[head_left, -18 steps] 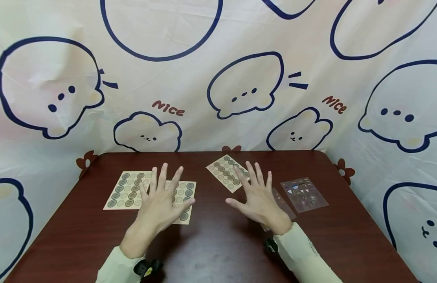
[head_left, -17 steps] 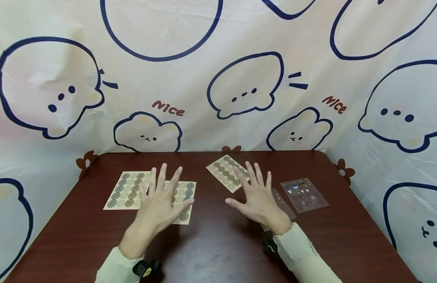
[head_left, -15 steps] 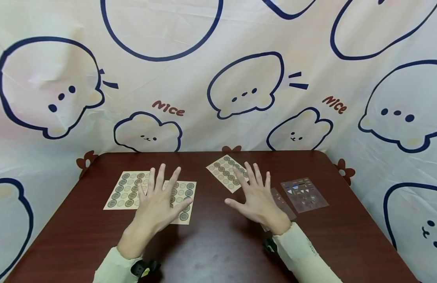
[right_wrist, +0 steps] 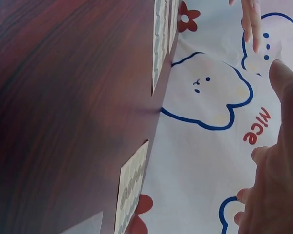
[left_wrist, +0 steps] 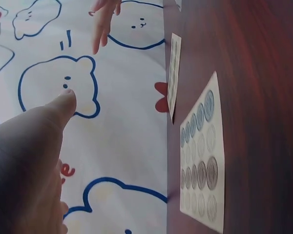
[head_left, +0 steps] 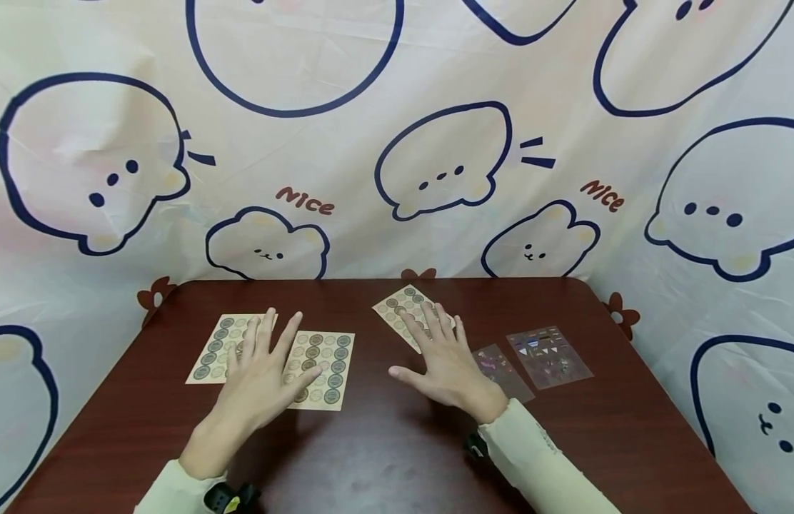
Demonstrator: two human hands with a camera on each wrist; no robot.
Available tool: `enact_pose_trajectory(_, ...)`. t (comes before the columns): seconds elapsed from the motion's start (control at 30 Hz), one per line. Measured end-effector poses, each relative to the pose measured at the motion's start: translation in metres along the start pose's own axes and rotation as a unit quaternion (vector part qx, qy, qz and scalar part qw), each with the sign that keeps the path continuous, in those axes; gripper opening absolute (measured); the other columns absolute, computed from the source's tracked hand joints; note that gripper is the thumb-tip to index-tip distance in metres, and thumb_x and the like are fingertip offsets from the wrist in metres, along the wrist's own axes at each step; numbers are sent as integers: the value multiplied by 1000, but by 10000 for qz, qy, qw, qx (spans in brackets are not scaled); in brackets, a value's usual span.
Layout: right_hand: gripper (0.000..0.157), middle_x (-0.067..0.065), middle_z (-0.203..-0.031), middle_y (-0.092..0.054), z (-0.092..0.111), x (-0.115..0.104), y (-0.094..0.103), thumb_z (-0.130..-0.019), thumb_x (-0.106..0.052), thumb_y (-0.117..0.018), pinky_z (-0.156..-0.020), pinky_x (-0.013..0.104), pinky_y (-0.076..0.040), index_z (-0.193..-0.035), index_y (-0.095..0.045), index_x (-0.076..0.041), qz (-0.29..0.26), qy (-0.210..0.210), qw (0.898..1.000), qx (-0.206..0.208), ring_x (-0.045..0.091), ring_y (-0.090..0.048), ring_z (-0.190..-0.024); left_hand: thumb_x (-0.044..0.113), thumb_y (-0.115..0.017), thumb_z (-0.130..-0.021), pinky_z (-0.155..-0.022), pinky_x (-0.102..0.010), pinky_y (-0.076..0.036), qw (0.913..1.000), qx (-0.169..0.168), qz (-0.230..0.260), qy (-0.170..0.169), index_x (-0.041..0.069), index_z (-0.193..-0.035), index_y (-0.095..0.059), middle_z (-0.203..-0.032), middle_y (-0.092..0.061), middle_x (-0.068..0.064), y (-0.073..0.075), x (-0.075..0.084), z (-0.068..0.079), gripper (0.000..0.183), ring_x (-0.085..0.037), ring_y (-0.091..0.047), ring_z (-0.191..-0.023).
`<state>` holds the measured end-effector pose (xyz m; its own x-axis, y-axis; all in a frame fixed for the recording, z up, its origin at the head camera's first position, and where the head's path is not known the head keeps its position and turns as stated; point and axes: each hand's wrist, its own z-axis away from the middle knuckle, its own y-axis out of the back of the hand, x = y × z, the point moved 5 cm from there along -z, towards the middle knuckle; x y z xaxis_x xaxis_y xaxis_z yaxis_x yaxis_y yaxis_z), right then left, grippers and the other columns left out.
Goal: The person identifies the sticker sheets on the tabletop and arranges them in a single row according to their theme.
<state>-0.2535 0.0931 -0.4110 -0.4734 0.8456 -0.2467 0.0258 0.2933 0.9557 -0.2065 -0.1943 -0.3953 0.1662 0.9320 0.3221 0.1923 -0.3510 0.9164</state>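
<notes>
My left hand point(head_left: 258, 382) hovers with fingers spread and holds nothing. In the head view it overlaps a cream sheet of round stickers point(head_left: 213, 350) at the left and a second such sheet point(head_left: 335, 371) beside it. Fingers also spread, my right hand point(head_left: 445, 364) is raised over the table, its fingertips covering part of a third round-sticker sheet point(head_left: 397, 307) near the back edge. To the right of that hand lie two clear sticker sheets, one with small reddish marks point(head_left: 509, 371) and one with small triangles and shapes point(head_left: 554, 357).
The dark brown wooden table point(head_left: 384, 464) has a shiny patch near the front. Behind it and along both sides hangs a white cloth point(head_left: 345, 157) printed with blue-outlined cartoon bears. Both wrists wear dark straps below pale sleeves point(head_left: 532, 450).
My left hand has moved left and slightly down, uncovering more of the second sheet. My right hand has shifted left and a little down. The view has tilted slightly.
</notes>
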Motion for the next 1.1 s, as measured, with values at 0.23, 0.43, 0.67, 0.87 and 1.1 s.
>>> enact_pose_trajectory(0.23, 93, 9, -172, -5, -10, -10, -6, -90, -74, -51, -123, 67, -5, -164, -11, -33, -118, 140, 9998, -71, 34, -1, -159, 60, -62, -92, -110, -76, -16, 9999, 106, -93, -46, 30, -163, -16, -167, -12, -22, 5, -17, 6, 91, -50, -13, -150)
enact_pose_trajectory(0.43, 93, 9, -172, -9, -20, -21, -9, -91, -74, -51, -123, 65, -9, -164, -8, -36, -51, 353, 9994, -43, 34, -5, -159, 53, -67, -91, -108, -74, -23, 9993, 310, -126, -162, 23, -162, -20, -164, -19, -26, 10, -31, 8, 91, -52, -18, -148)
enact_pose_trajectory(0.67, 90, 9, -172, -9, -28, -33, -14, -92, -76, -46, -123, 66, -12, -163, -6, -38, -68, 470, 9987, -204, 33, -5, -159, 54, -64, -94, -101, -77, -28, 9994, 338, -58, -100, 20, -162, -23, -163, -19, -29, 16, -47, 9, 86, -53, -23, -146)
enact_pose_trajectory(0.87, 89, 8, -172, -8, -34, -40, -18, -92, -75, -47, -123, 64, -13, -163, -8, -37, -228, 472, 9979, -389, 35, -7, -159, 56, -61, -96, -98, -78, -29, 9995, 322, -15, 28, 16, -160, -26, -163, -19, -29, 24, -62, 10, 84, -53, -24, -144)
enact_pose_trajectory(1.1, 87, 12, -170, -16, -41, -46, -24, -93, -70, -52, -123, 64, -14, -163, -14, -35, -300, 538, 9973, -392, 37, -14, -157, 47, -64, -96, -93, -78, -33, 9990, 398, -199, 39, 12, -160, -25, -156, -29, -32, 25, -77, 10, 83, -53, -29, -140)
